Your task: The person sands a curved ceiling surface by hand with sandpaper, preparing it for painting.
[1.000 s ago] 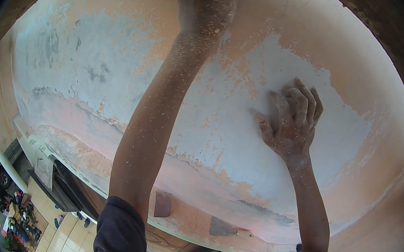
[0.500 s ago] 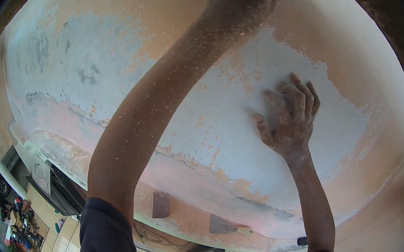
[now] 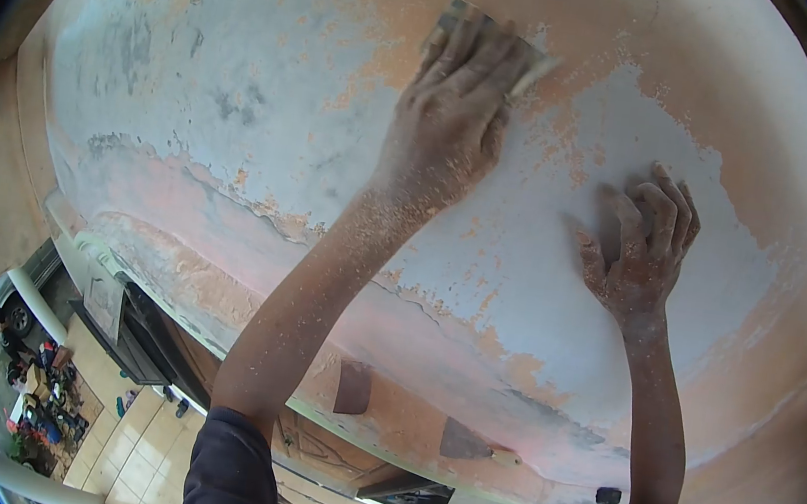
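Observation:
Overhead and in front curves a large panel (image 3: 331, 183), patched in white, orange and pink filler with a cracked line across it. My left hand (image 3: 454, 127) presses a flat, dark sanding block (image 3: 525, 81) with a pale edge against its orange and white upper part; the fingers lie over the block and partly hide it. Pale dust covers that hand and forearm. To the right, my right hand (image 3: 646, 247) rests against the white patch, fingers apart and slightly bent, holding nothing. Dust coats its fingers too.
Along the panel's lower ledge lie a putty knife (image 3: 466, 441) with a light handle, a dark rectangular piece (image 3: 353, 388) and a small black object (image 3: 608, 496). Far below at left are a tiled floor (image 3: 138, 441), scattered items (image 3: 53, 400) and a vehicle wheel (image 3: 18, 316).
My left hand has come down from the top edge with the sanding block, now in view. The whole view has shifted, so the panel and my right hand appear further right.

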Motion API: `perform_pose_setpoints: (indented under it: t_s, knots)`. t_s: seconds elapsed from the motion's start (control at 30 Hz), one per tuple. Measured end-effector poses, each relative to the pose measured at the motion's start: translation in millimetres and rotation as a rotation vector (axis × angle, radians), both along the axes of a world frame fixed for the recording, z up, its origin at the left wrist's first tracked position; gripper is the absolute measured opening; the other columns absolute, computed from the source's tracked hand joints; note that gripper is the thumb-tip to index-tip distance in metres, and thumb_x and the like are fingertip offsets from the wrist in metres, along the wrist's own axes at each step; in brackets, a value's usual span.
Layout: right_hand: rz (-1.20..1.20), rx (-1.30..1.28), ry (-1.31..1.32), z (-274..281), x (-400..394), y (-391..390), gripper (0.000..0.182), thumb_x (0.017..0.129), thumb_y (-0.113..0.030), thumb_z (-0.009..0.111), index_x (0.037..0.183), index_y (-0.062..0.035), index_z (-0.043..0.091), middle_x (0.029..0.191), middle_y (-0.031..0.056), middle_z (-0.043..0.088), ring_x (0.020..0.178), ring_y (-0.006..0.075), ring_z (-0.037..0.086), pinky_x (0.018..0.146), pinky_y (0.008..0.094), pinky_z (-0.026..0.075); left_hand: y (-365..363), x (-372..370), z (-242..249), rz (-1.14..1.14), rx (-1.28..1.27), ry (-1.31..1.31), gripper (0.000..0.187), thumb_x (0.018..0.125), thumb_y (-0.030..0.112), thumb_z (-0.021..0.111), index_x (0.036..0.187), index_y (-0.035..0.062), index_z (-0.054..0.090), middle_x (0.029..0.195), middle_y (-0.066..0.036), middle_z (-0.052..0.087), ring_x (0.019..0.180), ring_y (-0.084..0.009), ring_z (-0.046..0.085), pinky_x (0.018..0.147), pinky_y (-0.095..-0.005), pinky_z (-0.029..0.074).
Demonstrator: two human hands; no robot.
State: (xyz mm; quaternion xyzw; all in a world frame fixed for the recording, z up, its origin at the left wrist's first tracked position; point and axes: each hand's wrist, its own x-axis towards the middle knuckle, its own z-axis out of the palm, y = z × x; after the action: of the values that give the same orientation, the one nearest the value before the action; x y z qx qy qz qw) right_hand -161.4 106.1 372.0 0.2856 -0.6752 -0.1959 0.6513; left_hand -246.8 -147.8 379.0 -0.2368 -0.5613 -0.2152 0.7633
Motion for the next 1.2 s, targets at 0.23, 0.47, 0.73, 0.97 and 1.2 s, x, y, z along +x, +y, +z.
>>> perform_pose_setpoints:
  t_s: [0.23,0.47,0.73,0.97,1.2]
  knots:
    - [-0.002,-0.018,-0.019,-0.2,2.1,0.1,0.037,0.079,-0.045,0.067,0.102,-0.0169,0.060,0.104,0.0072,0.047,0.116,0.0271,0.046,0.102,0.0505,0.033,-23.5,-5.8,-1.9,-0.142,0.156,-0.068,0.030,0.096,0.016,0.044,0.121,0.0098,0.058,0.130,-0.009,0.052,0.131,-0.0303,0.036,0.109,-0.0418,0.031]
    - [0.144,0.036,-0.314,13.5,13.3,31.2,0.028,0.088,-0.031,0.054,0.109,-0.0121,0.058,0.123,0.0121,0.053,0.123,0.0290,0.045,0.105,0.0509,0.030,-16.6,1.7,-22.3,-0.018,-0.039,-0.111,0.033,0.094,0.019,0.048,0.127,0.0145,0.053,0.139,-0.003,0.044,0.134,-0.0267,0.031,0.112,-0.0418,0.025]
    - [0.055,-0.182,0.053,18.2,3.1,56.2,0.036,0.094,-0.028,0.042,0.123,-0.0109,0.053,0.135,0.0143,0.047,0.131,0.0298,0.036,0.110,0.0507,0.017,36.5,14.6,-22.0,-0.025,-0.102,-0.187,0.035,0.093,0.023,0.050,0.127,0.0135,0.053,0.140,-0.003,0.042,0.137,-0.0294,0.024,0.113,-0.0434,0.022]
    - [-0.093,-0.132,0.084,16.2,5.9,45.2,0.036,0.093,-0.036,0.044,0.120,-0.0140,0.053,0.134,0.0132,0.046,0.131,0.0310,0.036,0.109,0.0515,0.019,-0.5,-36.0,-27.2,-0.711,-0.347,-0.381,0.037,0.092,0.022,0.051,0.129,0.0171,0.050,0.134,-0.002,0.049,0.132,-0.0294,0.034,0.112,-0.0417,0.024]
    - [-0.057,-0.119,0.067,16.4,4.0,47.7,0.035,0.091,-0.038,0.049,0.117,-0.0152,0.054,0.133,0.0130,0.046,0.130,0.0316,0.037,0.108,0.0530,0.020,28.7,14.8,-41.3,-0.051,-0.224,-0.154,0.034,0.094,0.019,0.047,0.128,0.0166,0.052,0.133,0.000,0.051,0.131,-0.0257,0.036,0.111,-0.0443,0.027]
